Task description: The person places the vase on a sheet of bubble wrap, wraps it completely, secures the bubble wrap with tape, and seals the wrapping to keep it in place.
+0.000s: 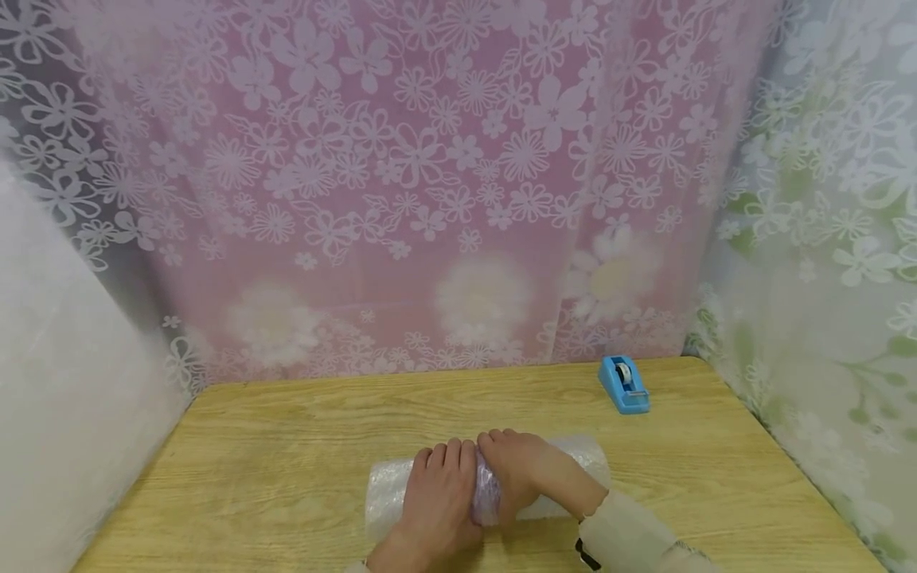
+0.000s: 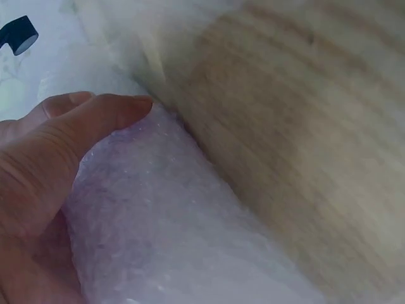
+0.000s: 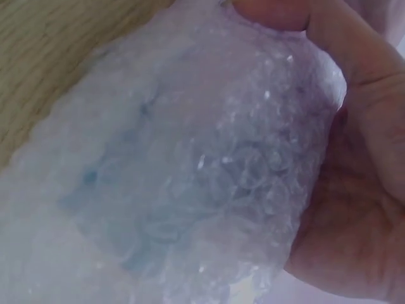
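Observation:
A bundle of clear bubble wrap (image 1: 387, 493) lies rolled up across the front of the table, with a purple tint showing at its middle between the hands. My left hand (image 1: 440, 493) grips the bundle left of that middle, fingers bent over the top. Close beside it, my right hand (image 1: 526, 469) holds the roll from the right, its fingers over the far side. In the left wrist view, the thumb presses along the bubble wrap (image 2: 158, 209). Bluish patches show through the bubble wrap (image 3: 190, 164) in the right wrist view; what lies inside cannot be made out.
A blue tape dispenser (image 1: 625, 386) with a roll of tape stands at the back right of the wooden table (image 1: 301, 430). Pink flowered curtain (image 1: 401, 199) hangs behind, and pale sheets flank both sides. A small dark object (image 2: 19, 35) shows in the left wrist view.

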`<control>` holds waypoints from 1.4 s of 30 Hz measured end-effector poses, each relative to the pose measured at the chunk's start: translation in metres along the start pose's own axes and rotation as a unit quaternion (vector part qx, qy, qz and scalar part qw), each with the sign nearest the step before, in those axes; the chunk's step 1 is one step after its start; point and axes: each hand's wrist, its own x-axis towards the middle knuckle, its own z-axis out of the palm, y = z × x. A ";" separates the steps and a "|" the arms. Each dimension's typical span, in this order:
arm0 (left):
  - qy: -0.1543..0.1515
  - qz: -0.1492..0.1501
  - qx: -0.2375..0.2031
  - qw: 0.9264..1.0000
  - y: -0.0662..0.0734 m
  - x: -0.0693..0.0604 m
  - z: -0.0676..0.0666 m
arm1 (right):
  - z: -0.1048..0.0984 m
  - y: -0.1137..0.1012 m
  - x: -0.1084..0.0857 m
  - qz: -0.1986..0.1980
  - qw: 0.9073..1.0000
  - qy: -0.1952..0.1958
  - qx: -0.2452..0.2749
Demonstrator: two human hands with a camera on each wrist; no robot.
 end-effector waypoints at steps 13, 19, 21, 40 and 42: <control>-0.044 0.030 -0.043 0.998 -0.010 0.012 0.000 | -0.005 0.016 0.013 0.011 0.993 -0.076 0.095; -0.056 0.034 -0.041 0.997 -0.014 0.017 0.002 | -0.011 0.019 0.017 0.004 0.984 -0.108 0.144; -0.053 0.031 -0.037 0.997 -0.015 0.016 0.003 | -0.011 0.019 0.020 0.006 0.983 -0.119 0.143; 0.019 0.023 0.031 0.999 -0.009 0.008 0.013 | -0.019 0.026 0.035 0.049 0.973 -0.182 0.134; 0.029 0.024 0.035 0.999 -0.009 0.007 0.013 | -0.019 0.026 0.037 0.054 0.973 -0.184 0.126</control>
